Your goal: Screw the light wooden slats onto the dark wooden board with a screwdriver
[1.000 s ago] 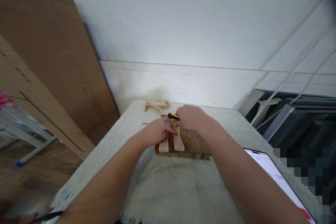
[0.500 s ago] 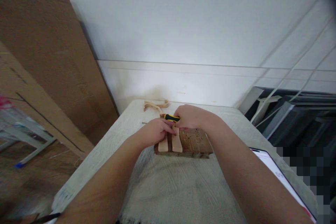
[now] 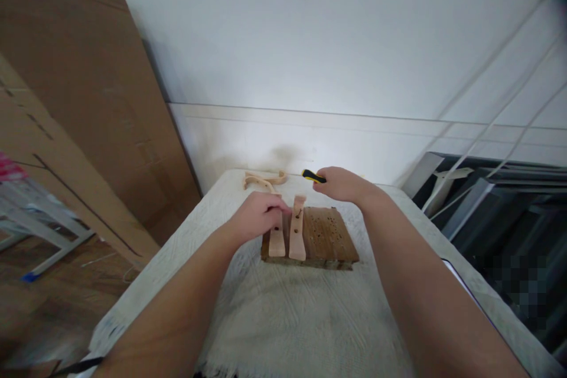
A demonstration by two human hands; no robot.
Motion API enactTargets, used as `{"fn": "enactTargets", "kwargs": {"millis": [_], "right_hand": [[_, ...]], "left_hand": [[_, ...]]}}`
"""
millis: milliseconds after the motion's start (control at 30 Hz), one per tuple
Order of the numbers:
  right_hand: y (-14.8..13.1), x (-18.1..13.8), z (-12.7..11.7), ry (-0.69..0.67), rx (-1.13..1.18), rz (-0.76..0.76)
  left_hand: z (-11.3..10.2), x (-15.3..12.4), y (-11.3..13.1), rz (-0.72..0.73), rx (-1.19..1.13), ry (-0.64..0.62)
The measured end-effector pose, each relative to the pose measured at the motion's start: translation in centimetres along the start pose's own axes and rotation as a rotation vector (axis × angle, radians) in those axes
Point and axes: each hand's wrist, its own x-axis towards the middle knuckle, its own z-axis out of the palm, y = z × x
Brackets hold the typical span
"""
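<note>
My left hand (image 3: 261, 215) is closed over the upper part of a pale wooden hook piece (image 3: 277, 243), pressing it on a brown wooden block (image 3: 328, 235) full of small holes. One finger reaches the edge of a second pale wooden hook piece (image 3: 297, 245) alongside. That piece has two dark holes, with a small dark screw or nail (image 3: 299, 211) at the upper one. Above and right of the block, my right hand (image 3: 341, 183) is closed around a tool with a black-and-yellow handle (image 3: 313, 176). The tool's other end is hidden in the hand.
More curved pale wooden pieces (image 3: 266, 179) lie at the back left of the cloth-covered table (image 3: 301, 319). A wall (image 3: 310, 47) rises behind it. A phone-like device (image 3: 458, 274) is partly behind my right forearm. Dark panels (image 3: 496, 207) stand right, a brown board (image 3: 106, 88) left.
My right hand has lifted the tool up and right, away from the wooden pieces. The second hook piece and the small screw or nail are now uncovered. My left hand has shifted slightly left.
</note>
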Motion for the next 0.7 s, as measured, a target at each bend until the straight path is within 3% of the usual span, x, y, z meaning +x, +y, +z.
{"fn": "enactTargets", "kwargs": {"millis": [133, 200, 233, 333, 467, 600, 700], "right_hand": [[2.3, 2.0, 2.7, -0.183, -0.074, 0.150], [3.2, 2.5, 4.0, -0.309, -0.064, 0.189], [3.6, 2.6, 4.5, -0.360, -0.050, 0.202], [4.5, 2.7, 5.1, -0.444, -0.008, 0.214], [4.8, 2.7, 4.6, -0.428, 0.002, 0.182], [4.3, 2.4, 3.9, -0.415, -0.003, 0.188], [3.6, 1.8, 3.0, -0.387, -0.024, 0.188]], "left_hand": [[-1.5, 0.1, -0.9, -0.336, 0.228, 0.239], [-1.8, 0.2, -2.0, -0.458, 0.374, 0.180], [-1.7, 0.2, -2.7, -0.498, 0.422, 0.082], [-0.9, 0.3, -4.2, -0.489, 0.395, -0.086], [0.0, 0.4, -4.8, -0.440, 0.333, -0.163], [-0.2, 0.4, -4.4, -0.444, 0.343, -0.142], [-0.8, 0.4, -3.4, -0.458, 0.399, -0.021]]}}
